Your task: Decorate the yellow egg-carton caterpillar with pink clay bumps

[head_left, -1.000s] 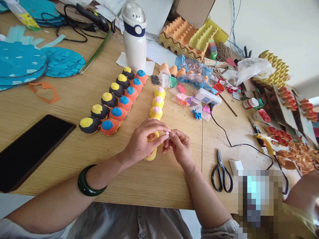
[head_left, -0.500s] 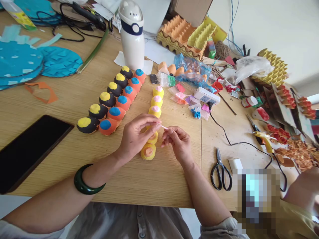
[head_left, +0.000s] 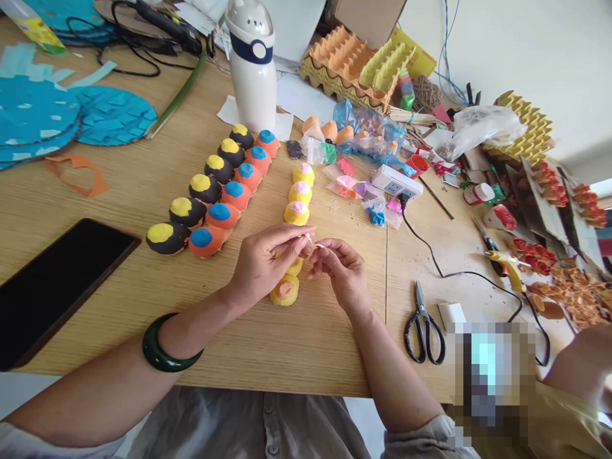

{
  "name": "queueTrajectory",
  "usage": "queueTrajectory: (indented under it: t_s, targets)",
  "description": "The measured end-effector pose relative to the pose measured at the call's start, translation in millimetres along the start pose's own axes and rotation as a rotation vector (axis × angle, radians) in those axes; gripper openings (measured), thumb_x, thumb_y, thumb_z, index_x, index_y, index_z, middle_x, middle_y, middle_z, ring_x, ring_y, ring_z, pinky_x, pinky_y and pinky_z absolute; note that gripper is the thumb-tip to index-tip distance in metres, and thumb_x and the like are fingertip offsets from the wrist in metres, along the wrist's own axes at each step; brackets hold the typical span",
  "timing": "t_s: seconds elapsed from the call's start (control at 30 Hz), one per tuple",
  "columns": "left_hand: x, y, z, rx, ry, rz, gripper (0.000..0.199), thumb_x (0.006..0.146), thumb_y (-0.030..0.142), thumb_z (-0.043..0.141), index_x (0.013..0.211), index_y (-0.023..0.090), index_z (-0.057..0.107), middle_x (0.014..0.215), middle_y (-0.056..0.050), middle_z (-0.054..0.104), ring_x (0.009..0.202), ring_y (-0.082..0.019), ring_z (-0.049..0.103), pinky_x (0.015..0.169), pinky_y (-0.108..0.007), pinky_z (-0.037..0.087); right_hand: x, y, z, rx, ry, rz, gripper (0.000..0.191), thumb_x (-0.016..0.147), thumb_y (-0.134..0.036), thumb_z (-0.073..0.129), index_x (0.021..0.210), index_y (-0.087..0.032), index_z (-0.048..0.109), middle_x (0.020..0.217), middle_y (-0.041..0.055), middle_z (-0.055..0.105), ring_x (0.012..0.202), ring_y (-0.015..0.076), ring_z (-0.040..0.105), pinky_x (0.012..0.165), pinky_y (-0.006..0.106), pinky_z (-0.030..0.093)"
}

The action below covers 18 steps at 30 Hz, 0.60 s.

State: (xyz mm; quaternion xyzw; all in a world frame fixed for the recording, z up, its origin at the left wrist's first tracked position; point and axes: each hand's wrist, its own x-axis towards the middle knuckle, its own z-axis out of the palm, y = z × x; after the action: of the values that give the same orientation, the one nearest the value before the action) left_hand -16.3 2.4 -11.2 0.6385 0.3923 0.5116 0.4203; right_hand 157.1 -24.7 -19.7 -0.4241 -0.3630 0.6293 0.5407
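Since the thin pink strip [head_left: 312,243] looks soft, best held by its ends, the left hand [head_left: 268,264] and right hand [head_left: 342,274] pinch it together.

On the table [head_left: 310,357], phone [head_left: 62,293] left of egg-carton cups [head_left: 220,215], scissors [head_left: 423,331] right

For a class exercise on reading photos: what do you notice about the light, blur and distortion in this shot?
In the head view, the light is even, with soft shadows under the left hand and right hand; the small stick between them is hard to see sharply; the table edge looks slightly bowed; a pixelated patch hides the lower right.
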Motion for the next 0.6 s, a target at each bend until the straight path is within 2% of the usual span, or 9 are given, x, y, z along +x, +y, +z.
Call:
queueTrajectory:
  t_s: [0.1, 0.17, 0.23, 0.33, 0.47, 0.6]
  targets:
    - [-0.8, -2.2, 1.6, 0.088, -0.02, 0.121, 0.023, 0.101, 0.023, 0.066, 0.118, 0.019, 0.081, 0.114, -0.007, 0.083, 0.093, -0.016, 0.08, 0.088, -0.024, 0.066, -0.1, 0.4, -0.8, 0.006, -0.008, -0.004, 0.029, 0.085, -0.047, 0.087, 0.094, -0.021, 0.078, 0.075, -0.0022, 0.076, 0.056, 0.0114, 0.069, 0.058, 0.027, 0.064]
    - [-0.3, -2.9, 2.1, 0.14, -0.044, 0.212, 0.026, 0.098, 0.017, 0.068, 0.121, 0.018, 0.08, 0.116, -0.008, 0.083, 0.1, -0.016, 0.08, 0.093, -0.023, 0.064, 0.0, 1.2, -1.5, -0.016, -0.002, -0.006, 0.03, 0.085, -0.049, 0.086, 0.095, -0.022, 0.077, 0.075, -0.0019, 0.077, 0.056, 0.0121, 0.07, 0.059, 0.028, 0.065]
    - [0.4, -3.7, 1.9, 0.185, -0.062, 0.286, 0.027, 0.096, 0.014, 0.071, 0.122, 0.018, 0.08, 0.113, -0.007, 0.083, 0.099, -0.016, 0.079, 0.092, -0.022, 0.063, 0.1, 2.3, -2.3, -0.041, -0.003, -0.01, 0.031, 0.085, -0.05, 0.086, 0.095, -0.022, 0.077, 0.075, -0.0015, 0.077, 0.056, 0.0128, 0.07, 0.06, 0.03, 0.066]
    - [0.8, -5.4, 0.6, 0.243, -0.051, 0.323, 0.024, 0.098, 0.013, 0.069, 0.118, 0.02, 0.081, 0.109, -0.005, 0.082, 0.097, -0.015, 0.078, 0.09, -0.021, 0.062, 0.0, 3.6, -2.7, -0.049, -0.017, -0.021, 0.03, 0.085, -0.049, 0.086, 0.094, -0.022, 0.078, 0.075, -0.0015, 0.077, 0.055, 0.0127, 0.07, 0.059, 0.03, 0.065]
    - [0.1, -4.5, -0.9, 0.287, -0.022, 0.266, 0.024, 0.102, 0.018, 0.064, 0.117, 0.022, 0.082, 0.109, -0.006, 0.082, 0.096, -0.015, 0.078, 0.09, -0.023, 0.061, -0.2, 3.2, -2.2, -0.02, 0.027, -0.049, 0.025, 0.088, -0.046, 0.084, 0.092, -0.022, 0.08, 0.073, -0.0026, 0.074, 0.053, 0.0095, 0.065, 0.056, 0.026, 0.063]
    - [0.6, 1.3, -1.7, 0.128, 0.018, 0.026, 0.03, 0.104, 0.03, 0.063, 0.127, 0.021, 0.079, 0.099, -0.005, 0.082, 0.071, -0.012, 0.073, 0.074, -0.022, 0.061, 0.6, 1.4, -3.0, 0.031, 0.057, -0.024, 0.024, 0.088, -0.044, 0.083, 0.095, -0.022, 0.08, 0.079, -0.0007, 0.075, 0.06, 0.0106, 0.066, 0.058, 0.027, 0.064]
